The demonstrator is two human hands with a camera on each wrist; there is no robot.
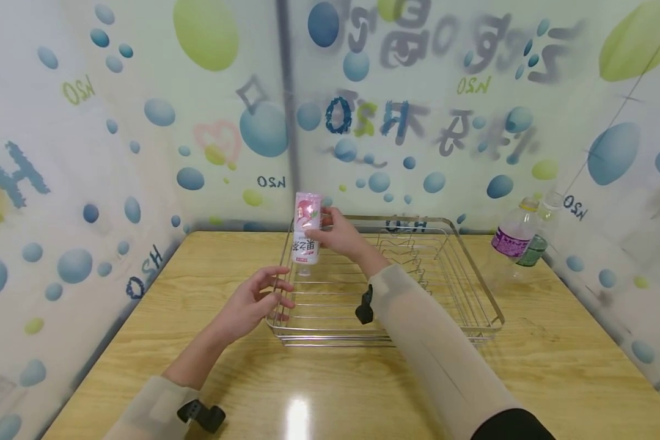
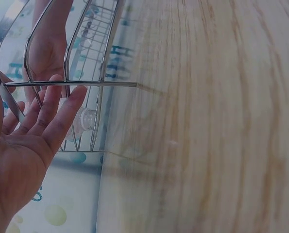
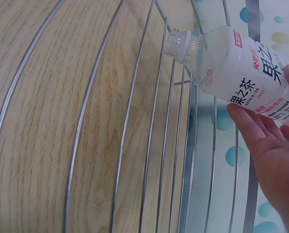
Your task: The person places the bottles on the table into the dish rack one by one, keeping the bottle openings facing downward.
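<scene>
two bottles [image 1: 519, 239] on wooden table [image 1: 555, 360]

Rack taking up the middle, edges lying open

The wire rack [image 1: 385, 293] is blocking the tabletop [image 1: 555, 366] centre; two bottles [image 1: 519, 241] are crowding the far right corner, while bare wood is stretching along the left and near sides.

Right wrist view cuts off the bottle [image 3: 241, 68] base and most of the right hand [image 3: 273, 155], left wrist view crops the left hand [image 2: 23, 155] at palm and blurs the rack [image 2: 81, 82] wires, and far bottles' [image 1: 519, 238] labels are too small to read.
</scene>
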